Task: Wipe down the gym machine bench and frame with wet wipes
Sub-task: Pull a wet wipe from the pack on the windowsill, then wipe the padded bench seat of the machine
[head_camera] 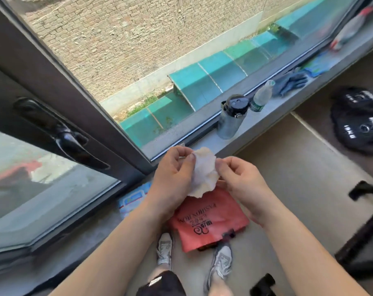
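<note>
Both grips hold one thing between them: the left grip (172,167) and the right grip (239,178) each pinch a side of the wet wipe (203,171) with curled fingers and thumb. The wet wipe is in the air just over the near edge of the windowsill (264,120) and does not touch it. It is white, soft and much crumpled, with a ragged, wavy outline and many small folds. Its lower end hangs free under the fingers.

The windowsill is a flat grey ledge with a dull, stone-like surface. On it, further along from the wet wipe, stands a translucent grey bottle (231,118) with a round black lid. Just beside that bottle stands a smaller clear plastic bottle (261,97) with a green label. Further along the windowsill lie dark blue gloves (292,82), limp and wrinkled.

At the windowsill's near end a flat blue and white wipes pack (131,200) shows partly behind the left forearm. A thin red plastic bag (211,218) with black print lies under the wet wipe. I cannot tell whether it rests on the windowsill or hangs over its edge.

Below the windowsill, on the pale floor, are grey shoes (221,259) and black round weight plates (360,120) with white lettering.
</note>
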Tool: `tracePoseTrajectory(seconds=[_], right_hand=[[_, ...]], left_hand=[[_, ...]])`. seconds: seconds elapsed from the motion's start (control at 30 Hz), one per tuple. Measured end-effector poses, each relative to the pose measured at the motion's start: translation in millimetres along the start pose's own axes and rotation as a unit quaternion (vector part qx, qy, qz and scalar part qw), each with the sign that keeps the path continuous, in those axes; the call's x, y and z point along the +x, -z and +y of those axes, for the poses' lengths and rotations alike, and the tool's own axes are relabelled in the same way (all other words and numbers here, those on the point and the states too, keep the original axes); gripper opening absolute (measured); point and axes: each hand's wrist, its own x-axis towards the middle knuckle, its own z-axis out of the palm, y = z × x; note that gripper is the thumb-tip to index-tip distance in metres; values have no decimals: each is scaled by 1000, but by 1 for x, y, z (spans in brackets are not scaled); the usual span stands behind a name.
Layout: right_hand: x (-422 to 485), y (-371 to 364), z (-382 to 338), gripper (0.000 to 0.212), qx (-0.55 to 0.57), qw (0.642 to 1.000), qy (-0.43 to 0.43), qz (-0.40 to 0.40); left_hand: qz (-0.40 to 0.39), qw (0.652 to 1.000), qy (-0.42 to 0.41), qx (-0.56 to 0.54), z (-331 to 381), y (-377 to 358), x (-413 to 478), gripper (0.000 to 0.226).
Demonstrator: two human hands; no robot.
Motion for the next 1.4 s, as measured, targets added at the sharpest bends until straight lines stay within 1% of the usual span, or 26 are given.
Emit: tracePoseTrajectory(seconds=[0.07,0.13,0.2,0.27,0.3,0.33,0.4,0.47,0.5,0.53,0.6,0.67,0.7,0.77,0.8,0.83,0.87,0.93,1.0,1.07,1.13,1.17,1.23,1.3,1.33,1.4], right_hand=[[-43,7,-20,24,-27,998,38,34],[-85,9,-32,23,-58,993,66,85],[-123,9,-33,22,-84,985,79,128],[-157,7,-25,24,-101,976,84,176],[-174,6,-18,25,-103,970,82,204],[-190,5,-11,24,-93,965,79,231],[-220,0,4,21,-13,953,74,292],[-249,-4,17,22,73,925,77,365],[-266,-4,22,23,75,908,86,404],[-283,-3,26,23,45,892,96,439],[-320,4,35,21,-54,864,108,489],[-358,17,48,20,-136,839,108,516],[-378,24,57,20,-158,832,103,521],[-421,42,77,19,-174,821,95,535],[-444,51,88,18,-172,814,94,546],[-468,60,98,18,-159,809,95,558],[-493,70,108,18,-135,804,89,572],[-540,90,128,19,-66,798,65,595],[-579,110,149,20,-13,789,46,613],[-612,128,167,19,-25,759,53,649],[-643,141,187,16,-61,734,65,673],[-658,147,198,14,-77,730,61,676],[-686,159,220,13,-102,729,43,675],[-711,174,238,14,-117,719,29,684],[-722,181,245,13,-118,711,23,693],[-740,197,258,13,-113,690,13,715]], left_hand=[[-23,1000,-5,-4,18,-7,-26,9],[-72,997,8,-25,32,-14,-52,15],[-164,984,35,-60,38,-19,-76,27],[-243,970,10,-19,35,-22,-98,37],[-273,962,-17,17,34,-22,-109,36],[-291,955,-42,49,31,-23,-118,29],[-323,942,-59,71,25,-26,-137,16],[-348,934,-38,70,18,-31,-159,18],[-355,932,-30,64,16,-36,-171,22],[-358,931,-26,63,13,-43,-183,25],[-359,929,-32,87,10,-57,-212,28],[-354,927,-53,114,3,-73,-240,31],[-351,924,-72,131,-2,-81,-255,30],[-367,909,-114,164,-12,-99,-286,23],[-395,895,-118,170,-17,-108,-305,16],[-442,875,-104,166,-22,-117,-327,9],[-496,852,-73,150,-28,-126,-351,12],[-578,809,-7,110,-45,-146,-402,28],[-614,782,8,103,-68,-170,-449,39],[-625,771,10,121,-93,-195,-491,33],[-619,772,18,140,-114,-215,-523,23],[-620,770,25,150,-122,-223,-534,21],[-633,752,27,182,-134,-239,-550,15],[-639,735,10,224,-141,-256,-562,7],[-636,732,-4,243,-145,-266,-569,8],[-633,730,-15,257,-151,-287,-581,15]])
